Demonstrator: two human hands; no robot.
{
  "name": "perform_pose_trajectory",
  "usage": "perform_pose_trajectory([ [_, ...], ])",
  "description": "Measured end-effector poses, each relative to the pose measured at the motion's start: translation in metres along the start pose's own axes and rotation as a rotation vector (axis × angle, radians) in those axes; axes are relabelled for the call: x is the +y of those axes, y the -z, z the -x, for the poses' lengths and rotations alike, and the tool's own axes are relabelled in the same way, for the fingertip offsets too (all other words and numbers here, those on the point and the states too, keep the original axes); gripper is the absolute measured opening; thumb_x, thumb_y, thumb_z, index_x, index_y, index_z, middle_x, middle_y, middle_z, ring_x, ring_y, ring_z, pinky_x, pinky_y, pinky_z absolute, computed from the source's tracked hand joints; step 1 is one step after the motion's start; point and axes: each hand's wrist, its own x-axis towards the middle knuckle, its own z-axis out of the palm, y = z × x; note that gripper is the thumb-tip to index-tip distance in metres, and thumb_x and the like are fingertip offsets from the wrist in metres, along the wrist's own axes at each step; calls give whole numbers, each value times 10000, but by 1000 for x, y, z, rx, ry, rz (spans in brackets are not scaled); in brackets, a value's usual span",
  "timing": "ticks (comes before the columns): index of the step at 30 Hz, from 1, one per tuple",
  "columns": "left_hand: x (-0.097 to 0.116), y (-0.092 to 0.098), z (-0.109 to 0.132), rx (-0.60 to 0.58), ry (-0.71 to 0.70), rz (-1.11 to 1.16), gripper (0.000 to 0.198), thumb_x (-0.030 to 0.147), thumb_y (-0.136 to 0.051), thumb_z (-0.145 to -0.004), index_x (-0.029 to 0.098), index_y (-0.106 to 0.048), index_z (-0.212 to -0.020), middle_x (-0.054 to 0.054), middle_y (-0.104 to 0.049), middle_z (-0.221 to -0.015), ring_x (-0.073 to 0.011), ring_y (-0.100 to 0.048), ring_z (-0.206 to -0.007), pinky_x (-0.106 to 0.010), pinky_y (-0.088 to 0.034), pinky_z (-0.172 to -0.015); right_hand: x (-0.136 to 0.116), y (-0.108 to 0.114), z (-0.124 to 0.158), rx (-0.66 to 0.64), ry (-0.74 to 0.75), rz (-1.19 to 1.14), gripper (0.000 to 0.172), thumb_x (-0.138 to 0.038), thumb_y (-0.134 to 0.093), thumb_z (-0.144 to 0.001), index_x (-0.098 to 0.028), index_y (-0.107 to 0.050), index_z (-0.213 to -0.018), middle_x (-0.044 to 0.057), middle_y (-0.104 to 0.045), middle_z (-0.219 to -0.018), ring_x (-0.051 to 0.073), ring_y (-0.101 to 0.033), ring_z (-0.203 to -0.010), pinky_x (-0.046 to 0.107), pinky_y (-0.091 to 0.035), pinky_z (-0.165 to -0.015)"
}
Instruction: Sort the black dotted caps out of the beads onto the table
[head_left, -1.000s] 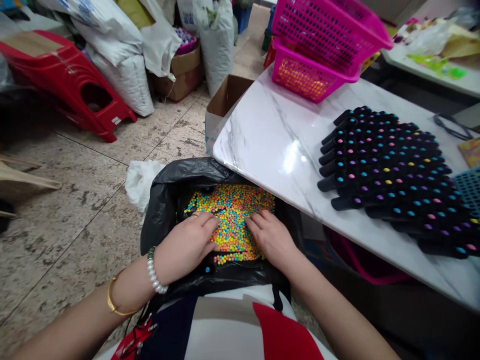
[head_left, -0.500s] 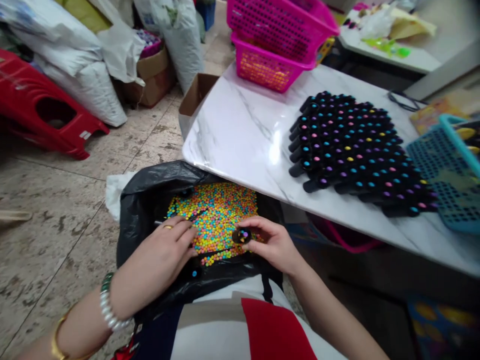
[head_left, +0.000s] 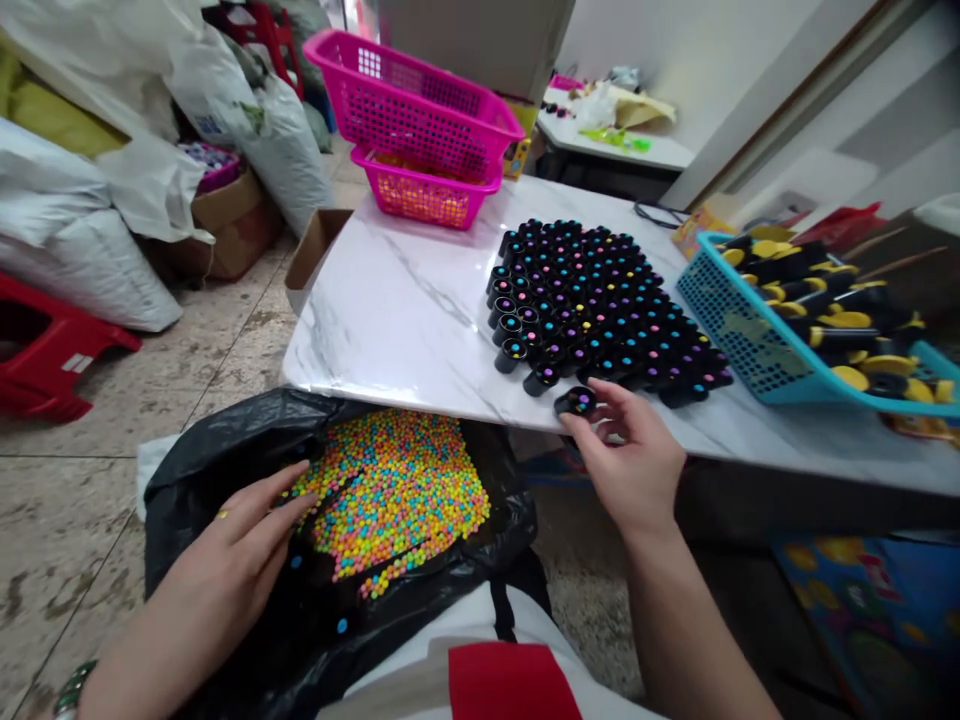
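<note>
My right hand (head_left: 626, 450) pinches a small round black tube (head_left: 576, 402) by its side at the table's front edge; a few coloured beads show inside its open top. To its left and behind it, a dense block of similar black tubes (head_left: 592, 300) stands upright, with coloured beads visible in them. My left hand (head_left: 247, 535) reaches over the left side of a black plastic bag (head_left: 217, 440), its fingers extended and touching the edge of the heap of small multicoloured beads (head_left: 405, 490). Nothing shows in that hand.
The white marbled table (head_left: 375, 310) carries two stacked pink baskets (head_left: 420, 115) at the back and a blue basket (head_left: 795, 350) of black-and-yellow pieces at right. White sacks (head_left: 97, 230), a cardboard box (head_left: 232, 225) and a red stool (head_left: 52, 350) stand on the floor at left.
My right hand has carried the black tube from above the beads up and right to the table edge. My left hand has drawn back to the left of the bead heap. The view has shifted.
</note>
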Motion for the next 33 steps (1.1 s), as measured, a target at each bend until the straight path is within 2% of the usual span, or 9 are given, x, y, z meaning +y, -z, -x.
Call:
perform_pose_trajectory([
  [6,1,3,10,-87,-1,-351,357,214,-455,-882,45,-650,-1129,-239,-629,-1085,-413,-558,-1056,-594,-480,-900,10,-18,-9,41,-31,-3,438,-309,-698,-771,-193,-542,-1163,54,-683,-1003,156,-653,-710,287,-526,-644],
  [10,-4,1,23,-208,-41,-436,430,103,-409,-833,54,-631,-1198,-212,-649,-1051,-382,-575,-1026,-561,-481,-903,4,-22,0,114,6,71,308,-348,-708,-778,-195,-557,-999,20,-651,-882,146,-604,-651,277,-490,-621],
  [15,-2,2,14,-229,15,-416,377,67,-398,-834,79,-653,-1112,-180,-637,-982,-346,-590,-985,-529,-480,-915,0,-34,-12,53,168,239,227,-341,-669,-809,-219,-517,-693,-24,-557,-663,148,-527,-615,275,-429,-636],
  [19,8,14,6,-123,59,-258,281,195,-443,-893,85,-603,-1097,-204,-606,-1078,-361,-582,-1008,-553,-467,-928,-4,-34,-18,48,172,227,225,-323,-683,-800,-213,-535,-671,-36,-550,-630,136,-519,-583,265,-404,-606],
  [23,32,33,6,74,328,93,361,301,-512,-927,158,-484,-1257,-136,-622,-1149,-270,-627,-1027,-414,-524,-900,-23,-24,7,62,134,47,173,-303,-739,-771,-209,-599,-730,-26,-589,-667,132,-535,-582,266,-427,-588],
  [25,48,36,2,101,427,342,322,316,-569,-911,219,-511,-1212,-57,-669,-1041,-199,-675,-897,-315,-563,-779,-40,-26,27,-165,94,-196,123,-272,-736,-778,-219,-648,-844,2,-654,-782,153,-601,-664,279,-488,-637],
  [29,76,23,-9,83,399,664,242,281,-624,-890,227,-553,-1114,-10,-700,-953,-143,-687,-785,-257,-567,-719,-79,-49,71,-947,3,-726,366,-264,-668,-842,-264,-607,-1203,50,-682,-1143,201,-676,-950,328,-566,-809],
  [31,81,15,-13,92,306,597,222,244,-602,-903,201,-562,-1117,-46,-702,-1009,-164,-678,-883,-289,-559,-802,-87,-65,85,-1054,-40,-821,338,-264,-629,-867,-261,-604,-1205,41,-694,-1121,198,-681,-965,323,-572,-818],
  [33,77,10,-13,82,223,440,218,251,-587,-911,168,-583,-1112,-95,-685,-1092,-210,-643,-1007,-360,-529,-909,-81,-78,87,-1017,-22,-751,294,-258,-620,-865,-249,-613,-1158,34,-703,-1065,191,-688,-920,309,-577,-783],
])
